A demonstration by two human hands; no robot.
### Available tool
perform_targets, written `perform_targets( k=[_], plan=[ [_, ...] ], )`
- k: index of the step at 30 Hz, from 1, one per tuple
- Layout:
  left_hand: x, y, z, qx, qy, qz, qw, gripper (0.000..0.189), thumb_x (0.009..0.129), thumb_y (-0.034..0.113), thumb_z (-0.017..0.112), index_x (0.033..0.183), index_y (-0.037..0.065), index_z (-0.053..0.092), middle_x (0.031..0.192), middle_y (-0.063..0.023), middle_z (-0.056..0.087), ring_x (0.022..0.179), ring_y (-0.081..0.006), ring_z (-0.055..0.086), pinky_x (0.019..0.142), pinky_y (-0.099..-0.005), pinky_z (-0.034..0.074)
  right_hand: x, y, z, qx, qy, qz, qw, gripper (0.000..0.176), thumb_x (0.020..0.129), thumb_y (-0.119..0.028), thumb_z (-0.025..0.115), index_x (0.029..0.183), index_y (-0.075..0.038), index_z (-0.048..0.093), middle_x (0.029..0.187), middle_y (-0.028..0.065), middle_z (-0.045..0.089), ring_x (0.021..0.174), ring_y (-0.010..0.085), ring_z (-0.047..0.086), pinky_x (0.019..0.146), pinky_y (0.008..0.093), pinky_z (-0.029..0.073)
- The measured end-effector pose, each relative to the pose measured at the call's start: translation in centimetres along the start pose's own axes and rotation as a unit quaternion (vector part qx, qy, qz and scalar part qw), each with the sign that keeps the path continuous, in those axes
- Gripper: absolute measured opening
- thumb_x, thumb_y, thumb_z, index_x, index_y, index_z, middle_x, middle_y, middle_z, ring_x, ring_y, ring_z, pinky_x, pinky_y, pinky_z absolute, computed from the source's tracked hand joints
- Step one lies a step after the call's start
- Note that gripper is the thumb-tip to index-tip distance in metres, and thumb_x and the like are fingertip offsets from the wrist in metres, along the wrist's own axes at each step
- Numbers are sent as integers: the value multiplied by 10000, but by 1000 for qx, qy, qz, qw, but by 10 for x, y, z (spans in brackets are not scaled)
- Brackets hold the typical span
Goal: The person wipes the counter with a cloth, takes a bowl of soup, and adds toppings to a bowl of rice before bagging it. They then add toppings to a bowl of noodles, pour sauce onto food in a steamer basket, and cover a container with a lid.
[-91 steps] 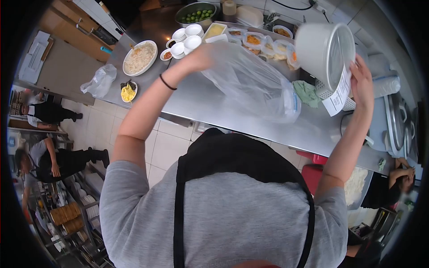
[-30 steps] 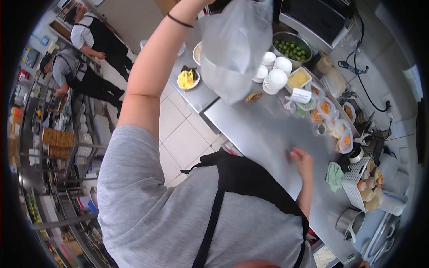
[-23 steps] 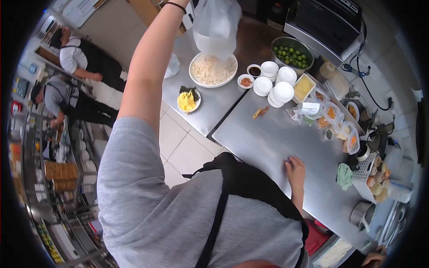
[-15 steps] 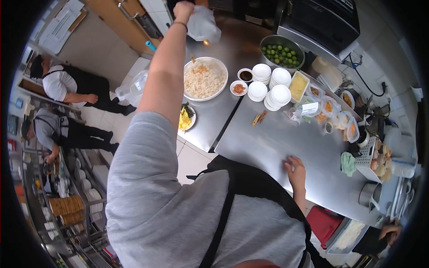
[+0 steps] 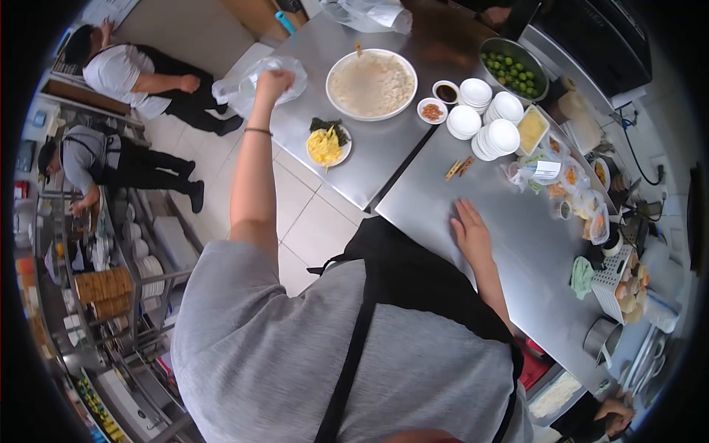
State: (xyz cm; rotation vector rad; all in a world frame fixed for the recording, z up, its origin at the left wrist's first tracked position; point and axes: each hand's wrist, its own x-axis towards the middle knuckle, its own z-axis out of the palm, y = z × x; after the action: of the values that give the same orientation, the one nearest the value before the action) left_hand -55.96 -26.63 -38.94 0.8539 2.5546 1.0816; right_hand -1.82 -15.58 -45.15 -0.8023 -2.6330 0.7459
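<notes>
My left hand [image 5: 274,84] is closed at the end of my outstretched arm, over a clear plastic bag [image 5: 294,72] by the table's left edge. Whether its fingers grip the bag or something else is hidden. My right hand [image 5: 471,230] rests open on the steel table [image 5: 436,210], its fingers apart and nothing in it. Between the hands are a large white bowl of rice [image 5: 384,85], a plate with yellow strips [image 5: 324,147] and dark leaves, and two wooden clips [image 5: 459,168]. Another plastic bag [image 5: 369,15] lies behind the bowl.
Stacked white dishes [image 5: 476,92], a dark sauce dish [image 5: 446,91] and a metal bowl of green fruit [image 5: 515,72] stand at the back. Bagged items and a white basket [image 5: 611,284] line the right side. Two people stand at the left; another person's hands [image 5: 614,413] show at bottom right.
My left hand has moved from the bag behind the bowl to the one at the left. My right hand's fingers have spread flatter on the table. The view has shifted.
</notes>
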Motion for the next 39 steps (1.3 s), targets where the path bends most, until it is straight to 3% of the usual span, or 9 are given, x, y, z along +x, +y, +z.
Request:
perform_targets(
  k=[4, 10, 12, 16, 18, 19, 22, 28, 39],
  plan=[
    [-85, -48, 15, -122, -141, -198, 962, 177, 750, 136, 601, 844, -10, 636, 717, -109, 629, 612, -174, 617, 625, -234, 503, 13, -17, 31, -43, -28, -67, 996, 491, 824, -251, 542, 1231, -9, 412, 1297, 175, 389, 1220, 311, 347, 1002, 402, 285],
    [-128, -55, 43, -274, -263, -268, 885, 286, 814, 64, 546, 1083, -31, 515, 938, -117, 613, 779, -186, 627, 701, -258, 526, -30, -15, 47, -91, -102, -212, 968, 572, 817, -299, 545, 1247, 26, 353, 1337, 164, 336, 1269, 274, 278, 1031, 400, 238],
    [-132, -56, 49, -278, -268, -266, 883, 266, 815, 55, 543, 1064, -38, 521, 933, -117, 611, 795, -179, 621, 728, -269, 524, -60, -2, 29, -127, -147, -298, 935, 479, 801, -300, 570, 1159, 2, 470, 1287, 157, 403, 1236, 244, 341, 997, 376, 305],
    [-126, -85, 66, -302, -227, -269, 886, 244, 809, 46, 541, 1034, -45, 519, 937, -125, 601, 847, -199, 605, 762, -273, 515, -127, 18, -25, -17, -106, -238, 965, 311, 778, -258, 607, 1010, -52, 590, 1042, 130, 582, 1025, 223, 541, 919, 353, 405],
    [-130, -83, 74, -334, -208, -270, 879, 235, 788, 47, 553, 996, -63, 540, 923, -143, 604, 827, -218, 609, 750, -289, 523, -162, 22, -51, -52, -114, -75, 989, 176, 759, -201, 631, 902, -98, 642, 727, 72, 623, 735, 213, 622, 820, 344, 475],
    [-131, -84, 79, -350, -206, -272, 873, 227, 784, 63, 561, 974, -61, 549, 914, -142, 606, 805, -220, 613, 723, -288, 532, -172, 37, -55, -42, 19, -111, 993, 173, 758, -140, 616, 928, -116, 639, 574, 37, 574, 580, 207, 600, 769, 353, 491],
    [-127, -92, 98, -333, -159, -278, 887, 178, 769, 58, 584, 923, -31, 575, 874, -120, 612, 775, -201, 608, 700, -288, 533, -192, 57, -98, -187, 129, 64, 972, 287, 728, -37, 582, 1008, -98, 604, 839, 117, 611, 825, 269, 589, 814, 377, 452],
    [-131, -75, 119, -319, -87, -293, 897, 165, 759, 37, 570, 897, -52, 567, 821, -113, 604, 711, -197, 607, 643, -283, 537, -235, 141, -149, -156, 287, 218, 920, 336, 730, -2, 565, 1057, -80, 574, 1140, 154, 510, 998, 332, 512, 828, 372, 433],
    [-219, 42, 119, -231, -81, -178, 953, 120, 724, 43, 571, 809, -42, 567, 720, -97, 591, 598, -168, 598, 569, -263, 537, -247, 219, -252, -144, 304, 174, 926, 276, 736, -11, 570, 1001, -80, 604, 1066, 105, 571, 952, 283, 546, 802, 350, 450]
  ],
)
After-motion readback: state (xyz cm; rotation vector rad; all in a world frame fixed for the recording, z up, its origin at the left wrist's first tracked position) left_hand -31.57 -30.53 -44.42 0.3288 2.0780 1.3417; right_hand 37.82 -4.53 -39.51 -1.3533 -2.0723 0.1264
